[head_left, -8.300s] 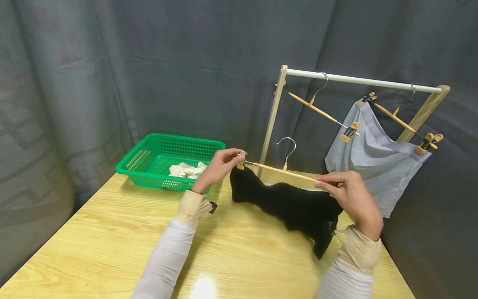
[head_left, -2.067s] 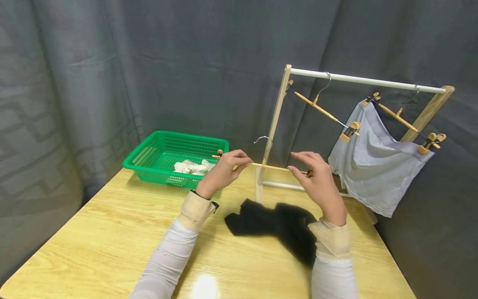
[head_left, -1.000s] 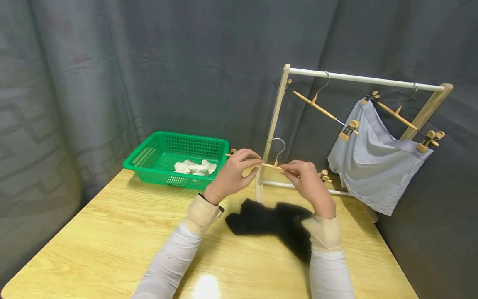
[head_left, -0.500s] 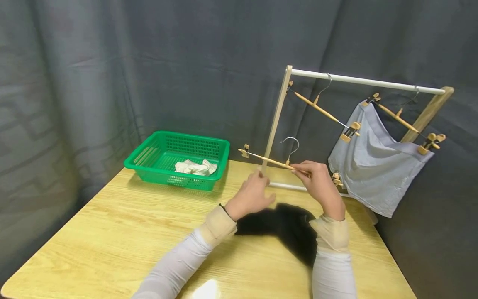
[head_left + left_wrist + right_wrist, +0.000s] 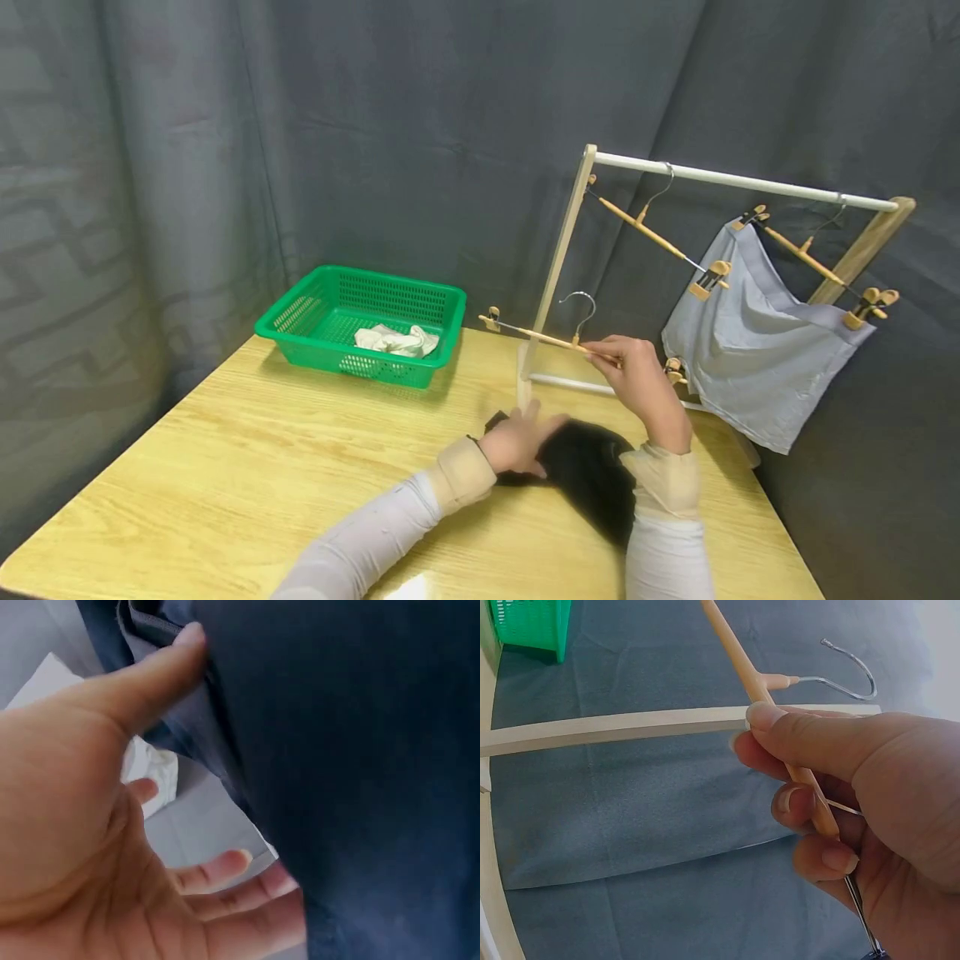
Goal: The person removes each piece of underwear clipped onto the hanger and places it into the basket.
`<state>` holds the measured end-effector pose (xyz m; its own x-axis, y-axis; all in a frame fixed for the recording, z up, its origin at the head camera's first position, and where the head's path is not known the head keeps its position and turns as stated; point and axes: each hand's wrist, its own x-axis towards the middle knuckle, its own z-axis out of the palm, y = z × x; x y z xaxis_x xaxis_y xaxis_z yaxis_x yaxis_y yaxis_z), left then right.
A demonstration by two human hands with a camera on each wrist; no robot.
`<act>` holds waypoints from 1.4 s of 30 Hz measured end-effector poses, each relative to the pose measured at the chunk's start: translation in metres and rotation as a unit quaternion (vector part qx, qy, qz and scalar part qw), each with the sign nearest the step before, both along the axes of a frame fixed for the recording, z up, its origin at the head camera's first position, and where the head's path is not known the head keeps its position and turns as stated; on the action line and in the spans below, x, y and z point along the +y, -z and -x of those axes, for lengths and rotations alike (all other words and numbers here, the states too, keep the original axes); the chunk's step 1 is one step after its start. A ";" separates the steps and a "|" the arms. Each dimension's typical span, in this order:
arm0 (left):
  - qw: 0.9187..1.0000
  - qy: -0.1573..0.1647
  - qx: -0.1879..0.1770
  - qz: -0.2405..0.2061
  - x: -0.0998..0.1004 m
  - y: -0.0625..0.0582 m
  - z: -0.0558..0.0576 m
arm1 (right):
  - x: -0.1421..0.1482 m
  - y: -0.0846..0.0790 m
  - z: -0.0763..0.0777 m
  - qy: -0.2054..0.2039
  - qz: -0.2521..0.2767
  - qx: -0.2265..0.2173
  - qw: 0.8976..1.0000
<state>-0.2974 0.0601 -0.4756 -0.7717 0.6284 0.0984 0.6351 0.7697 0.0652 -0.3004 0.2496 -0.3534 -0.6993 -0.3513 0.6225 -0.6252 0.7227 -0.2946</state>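
My right hand (image 5: 639, 382) pinches the wooden bar of a clip hanger (image 5: 551, 339) and holds it level above the table. Thumb and fingers wrap the hanger's bar (image 5: 735, 652) in the right wrist view, just beside its metal hook (image 5: 847, 664). Under it, a black garment (image 5: 592, 475) lies crumpled on the table. My left hand (image 5: 516, 442) is spread over the garment's left part. In the left wrist view its thumb lies at a folded edge of the dark cloth (image 5: 360, 750), the other fingers extended near the cloth's border.
A green basket (image 5: 352, 367) holding a white cloth (image 5: 397, 341) stands at the back left. At the back right is a small rack (image 5: 558, 250) with a white rail. On it hang a bare clip hanger (image 5: 652, 235) and light grey shorts (image 5: 757, 358) on another hanger.
Eight seconds ago the black garment was up at the hanger; since then it lies on the table. My left hand has let go of the hanger and moved down onto the garment.
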 end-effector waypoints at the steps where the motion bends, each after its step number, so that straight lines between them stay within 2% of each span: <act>1: 1.000 0.006 0.003 0.003 0.001 0.001 0.000 | 0.001 0.000 -0.001 -0.002 0.001 0.002 1.000; 6: 0.997 0.036 -0.059 -0.017 0.003 0.005 0.003 | 0.006 0.001 -0.002 0.001 -0.005 0.000 1.000; 9: 0.994 0.027 -0.100 -0.032 0.003 0.006 0.007 | 0.007 0.002 -0.001 0.000 -0.008 -0.010 1.000; 15: 0.993 0.030 -0.111 -0.004 -0.003 0.005 0.024 | 0.006 0.001 0.000 0.003 -0.007 -0.023 1.000; 20: 0.988 0.023 -0.146 -0.049 -0.011 0.003 0.037 | 0.004 0.000 0.001 0.002 -0.007 -0.021 1.000; 24: 0.985 0.032 -0.145 -0.093 -0.015 0.003 0.043 | 0.003 0.000 0.003 0.001 -0.004 -0.017 1.000; 28: 0.983 0.044 -0.134 -0.117 -0.018 0.000 0.042 | 0.002 0.000 0.003 0.002 -0.007 -0.013 1.000; 35: 0.990 0.092 -0.079 -0.067 -0.018 -0.004 0.044 | 0.001 -0.001 0.003 0.000 -0.006 -0.006 1.000; 39: 0.989 0.115 -0.077 -0.060 -0.020 -0.002 0.046 | 0.002 -0.001 0.000 0.005 -0.005 -0.017 1.000; 42: 0.985 0.119 -0.093 -0.080 -0.022 -0.001 0.046 | 0.003 -0.001 -0.001 0.006 -0.005 -0.025 1.000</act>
